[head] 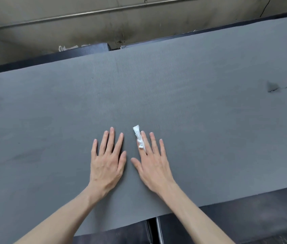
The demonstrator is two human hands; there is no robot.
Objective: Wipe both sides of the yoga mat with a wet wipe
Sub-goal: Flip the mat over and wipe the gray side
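A grey yoga mat (156, 95) lies spread flat across the whole view. My left hand (108, 157) rests palm down on it, fingers straight and spread. Just to its right, my right hand (152, 161) also lies flat on the mat with straight fingers. A small crumpled white wet wipe (138, 136) sits beside and partly under my right index finger, its tip sticking out beyond the fingertip. A torn dark mark (273, 88) shows on the mat at the far right.
The mat rests on dark padded blocks (244, 217) with a gap between two of them at the near edge. Behind the mat is a beige wall (68, 37) with a metal pipe (86, 14). White scraps (63, 48) lie at the far edge.
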